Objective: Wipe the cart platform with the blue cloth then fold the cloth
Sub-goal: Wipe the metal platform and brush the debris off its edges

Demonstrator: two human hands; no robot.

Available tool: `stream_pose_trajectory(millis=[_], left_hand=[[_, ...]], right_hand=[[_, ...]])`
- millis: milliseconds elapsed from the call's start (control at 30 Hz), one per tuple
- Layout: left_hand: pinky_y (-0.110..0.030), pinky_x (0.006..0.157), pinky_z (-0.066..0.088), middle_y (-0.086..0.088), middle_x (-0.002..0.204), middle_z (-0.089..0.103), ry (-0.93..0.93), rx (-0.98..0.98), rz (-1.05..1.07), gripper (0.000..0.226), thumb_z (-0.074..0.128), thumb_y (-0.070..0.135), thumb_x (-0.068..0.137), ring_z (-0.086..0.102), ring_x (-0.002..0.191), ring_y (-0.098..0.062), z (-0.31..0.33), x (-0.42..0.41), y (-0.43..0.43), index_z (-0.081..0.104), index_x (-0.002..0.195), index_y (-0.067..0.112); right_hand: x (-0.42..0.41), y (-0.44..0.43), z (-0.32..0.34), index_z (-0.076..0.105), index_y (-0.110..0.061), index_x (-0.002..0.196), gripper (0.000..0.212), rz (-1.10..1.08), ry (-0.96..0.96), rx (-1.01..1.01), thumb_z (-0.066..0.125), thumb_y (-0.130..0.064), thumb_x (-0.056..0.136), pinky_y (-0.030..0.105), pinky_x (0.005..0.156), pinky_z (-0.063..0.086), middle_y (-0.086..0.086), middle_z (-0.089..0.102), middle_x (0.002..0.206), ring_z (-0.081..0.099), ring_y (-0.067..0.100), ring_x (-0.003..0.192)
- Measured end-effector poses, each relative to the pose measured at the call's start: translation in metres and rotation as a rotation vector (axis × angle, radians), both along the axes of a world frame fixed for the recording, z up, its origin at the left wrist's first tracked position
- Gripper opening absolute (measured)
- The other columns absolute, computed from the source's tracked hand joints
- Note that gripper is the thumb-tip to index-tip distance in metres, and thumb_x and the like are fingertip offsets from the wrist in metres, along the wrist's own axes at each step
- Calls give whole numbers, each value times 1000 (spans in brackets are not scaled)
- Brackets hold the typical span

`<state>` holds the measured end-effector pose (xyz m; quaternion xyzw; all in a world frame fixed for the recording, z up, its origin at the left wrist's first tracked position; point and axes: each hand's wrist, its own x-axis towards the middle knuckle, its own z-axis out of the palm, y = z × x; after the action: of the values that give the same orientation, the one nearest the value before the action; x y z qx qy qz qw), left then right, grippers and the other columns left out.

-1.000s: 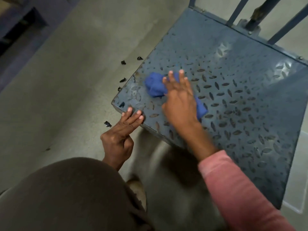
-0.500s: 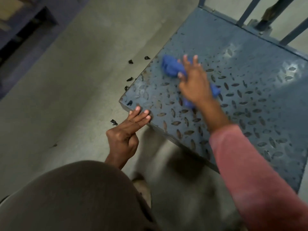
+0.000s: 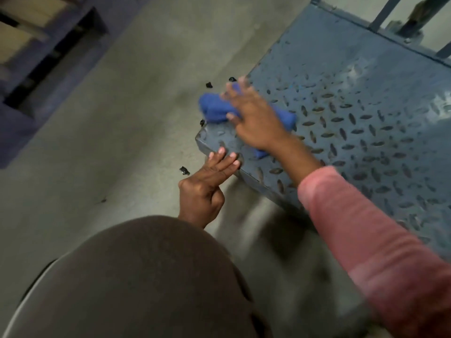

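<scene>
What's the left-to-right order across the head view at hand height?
Shelving unit → bare floor → left hand → blue cloth → right hand → cart platform.

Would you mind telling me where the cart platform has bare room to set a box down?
The platform is bare from the cloth back to the rails, and along its right side. The near-left corner is crowded: the right hand presses the cloth there, and the left hand's fingertips rest on its edge. Dark scraps litter the floor beside it.
</scene>
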<state>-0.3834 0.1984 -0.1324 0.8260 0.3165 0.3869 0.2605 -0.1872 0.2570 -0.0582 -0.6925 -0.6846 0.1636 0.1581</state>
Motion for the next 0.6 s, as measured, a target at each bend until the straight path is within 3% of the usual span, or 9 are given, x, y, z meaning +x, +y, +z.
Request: stream_pose_trajectory(millis=[67,100,133,200,267,367,433,567,600], left_hand=[[-55,113,50,-11,136,67,4,3,20,65,37,-10,74,57,139,-26,1,0,-1,71,128,4],[-54,113,50,-10,137,67,16,7,19,66,37,-10,74,58,139,-26,1,-2,-1,71,129,5],[-55,114,49,-11,138,67,25,7,4,66,37,-11,75,58,139,-28,1,-3,0,71,130,4],[-55,115,49,-12,138,68,32,6,-16,63,39,-14,80,59,139,-29,3,-4,1,71,131,3],[-54,114,50,-12,137,68,35,9,4,61,41,-15,81,60,138,-28,3,-3,0,71,131,4],[-54,114,50,-12,137,68,30,-8,26,61,40,-13,80,62,136,-29,2,1,-4,72,129,4],[-55,113,50,-12,137,68,36,-12,19,62,39,-11,79,62,135,-30,2,0,-4,72,129,4],[-52,115,50,-12,137,68,44,4,25,60,39,-10,81,60,137,-30,7,1,-4,71,130,4],[-51,115,50,-11,137,68,38,9,30,61,39,-10,81,60,137,-30,8,2,-5,70,130,5]], right_hand=[[-20,-23,-4,36,-21,152,55,294,114,-39,51,-15,100,34,124,5,-1,23,163,9,18,153],[-12,-23,-5,38,-24,151,55,342,145,-65,52,-15,99,37,125,9,-2,24,163,11,18,153],[4,-18,1,36,-27,152,56,281,139,-56,52,-16,100,40,124,13,-1,21,164,14,19,152],[46,-2,3,29,-29,155,59,-51,111,-57,50,-17,101,42,123,18,3,12,166,19,26,151],[53,-3,2,26,-27,156,61,-248,47,-33,48,-16,100,40,124,14,5,10,166,13,28,152],[10,-31,-4,34,-25,153,70,144,27,17,54,-2,90,33,124,3,-2,17,165,1,15,152],[10,-36,-3,36,-29,151,77,262,-22,14,55,4,84,34,125,2,-8,21,163,-3,10,151],[38,2,1,41,-26,150,67,-175,-42,46,54,1,90,31,123,7,2,24,163,10,26,153],[26,0,1,42,-24,149,66,-149,-26,53,53,2,89,32,123,8,3,25,163,11,27,153]])
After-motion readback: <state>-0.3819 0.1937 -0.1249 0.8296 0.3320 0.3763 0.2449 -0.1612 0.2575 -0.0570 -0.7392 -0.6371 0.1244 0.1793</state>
